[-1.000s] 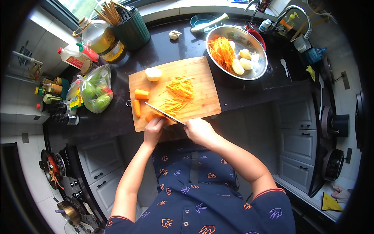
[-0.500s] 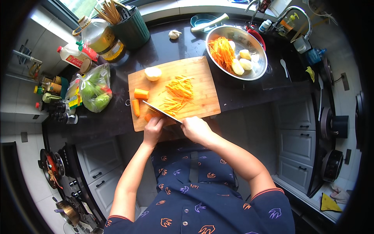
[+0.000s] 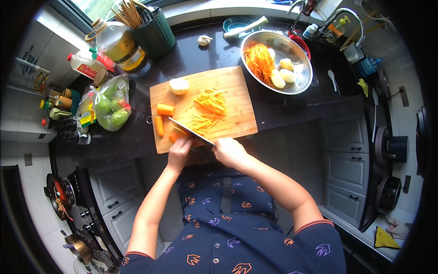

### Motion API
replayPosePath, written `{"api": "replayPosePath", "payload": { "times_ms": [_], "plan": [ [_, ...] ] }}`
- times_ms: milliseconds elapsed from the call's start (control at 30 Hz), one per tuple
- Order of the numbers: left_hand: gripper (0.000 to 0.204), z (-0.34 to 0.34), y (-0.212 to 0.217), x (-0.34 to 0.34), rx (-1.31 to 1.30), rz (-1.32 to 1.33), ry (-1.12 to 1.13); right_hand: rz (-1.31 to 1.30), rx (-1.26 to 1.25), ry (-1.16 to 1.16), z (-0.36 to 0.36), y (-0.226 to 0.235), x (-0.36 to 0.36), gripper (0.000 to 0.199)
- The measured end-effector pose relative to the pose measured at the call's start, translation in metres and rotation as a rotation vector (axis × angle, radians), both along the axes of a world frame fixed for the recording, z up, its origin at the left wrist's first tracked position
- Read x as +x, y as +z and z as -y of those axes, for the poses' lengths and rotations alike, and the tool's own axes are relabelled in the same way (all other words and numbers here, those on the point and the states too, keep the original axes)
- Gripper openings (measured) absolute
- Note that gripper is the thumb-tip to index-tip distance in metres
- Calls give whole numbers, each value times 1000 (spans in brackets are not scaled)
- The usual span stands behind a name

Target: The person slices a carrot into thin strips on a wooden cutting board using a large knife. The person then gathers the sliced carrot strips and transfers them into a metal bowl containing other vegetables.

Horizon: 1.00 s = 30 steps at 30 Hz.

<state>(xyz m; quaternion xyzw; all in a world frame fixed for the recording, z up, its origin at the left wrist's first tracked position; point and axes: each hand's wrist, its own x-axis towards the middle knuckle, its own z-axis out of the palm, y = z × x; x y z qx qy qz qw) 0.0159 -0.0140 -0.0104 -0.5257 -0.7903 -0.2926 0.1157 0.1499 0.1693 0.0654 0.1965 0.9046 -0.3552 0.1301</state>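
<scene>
My right hand (image 3: pixel 229 151) is closed round the handle of a knife (image 3: pixel 191 132), whose blade slants up and left over the near edge of a wooden cutting board (image 3: pixel 237 116). Just left of the blade, my left hand (image 3: pixel 179 154) pinches a carrot piece (image 3: pixel 175 136) against the board; the blade hides part of it. Two more carrot chunks, one (image 3: pixel 165 109) above the other (image 3: pixel 158 126), lie along the board's left side. A peeled pale round vegetable (image 3: pixel 179 86) rests at the far left of the board. Cut carrot strips (image 3: pixel 210 107) are heaped right of the knife.
A steel bowl (image 3: pixel 305 75) with shredded carrot and peeled potatoes stands beyond the board's right corner. Garlic (image 3: pixel 204 41) lies on the dark counter. To the left are a plastic bag of green vegetables (image 3: pixel 112 102), an oil jug (image 3: pixel 116 45) and a chopstick holder (image 3: pixel 155 34).
The knife and my right hand have shifted very slightly to the right. My left hand keeps its hold on the carrot piece.
</scene>
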Motion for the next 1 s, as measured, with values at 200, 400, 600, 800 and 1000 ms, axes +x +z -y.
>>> {"api": "replayPosePath", "payload": {
  "times_ms": [200,400,600,800,1000],
  "plan": [
    [21,2,1,2,-12,12,-5,-210,18,3,-1,-14,3,26],
    [21,11,15,5,-3,24,-58,-262,55,-27,1,-5,12,25],
    [20,13,18,-2,-39,26,-26,-181,30,-12,0,7,13,26],
    [19,10,25,-11,-62,-14,8,-170,16,11,2,11,11,26],
    [16,26,39,-21,-86,21,89,-150,-5,34,3,9,9,28]
  ]
}}
